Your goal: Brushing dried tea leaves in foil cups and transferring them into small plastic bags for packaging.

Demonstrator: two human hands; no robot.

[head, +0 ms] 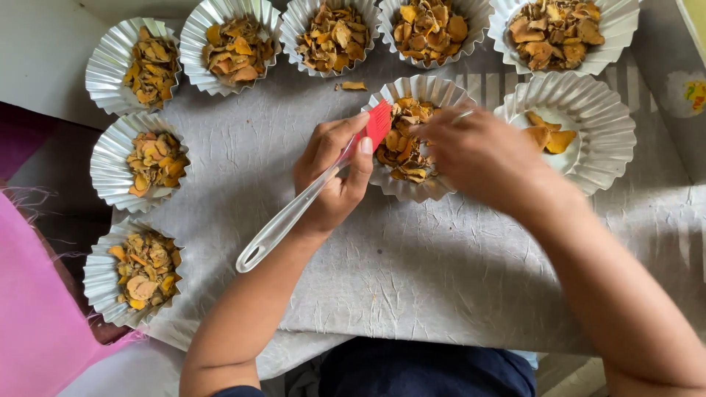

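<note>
Centrally, a fluted foil cup (416, 140) filled with dried orange-yellow slices (403, 147) stands on a crinkled grey cloth (412, 257), between the person's two hands. The left hand (334, 173) is closed around the clear handle of a silicone brush (309, 192), whose red bristle head (378, 123) touches the cup's left rim; the handle slants down to the near left and ends in a loop. The right hand (482, 156) reaches over the cup from the right, its fingertips pinched together above the slices around a thin pale object that is too small to identify. Nine foil cups are visible in all. Five form a far row: the far-left cup (134, 65), then three more (232, 45) (334, 33) (430, 28), and the far-right cup (563, 29), each heaped with slices. Two further filled cups (143, 160) (140, 270) stand down the left edge. Just right of the central cup, a nearly empty cup (568, 132) holds only a few slices (550, 134). One loose slice (353, 86) lies on the cloth beyond the brush head. A pale sheet with a small coloured printed patch (695, 94) shows at the far right edge. Pink fabric (33, 309) fills the near left corner, and dark blue clothing (426, 367) lies at the near edge.
</note>
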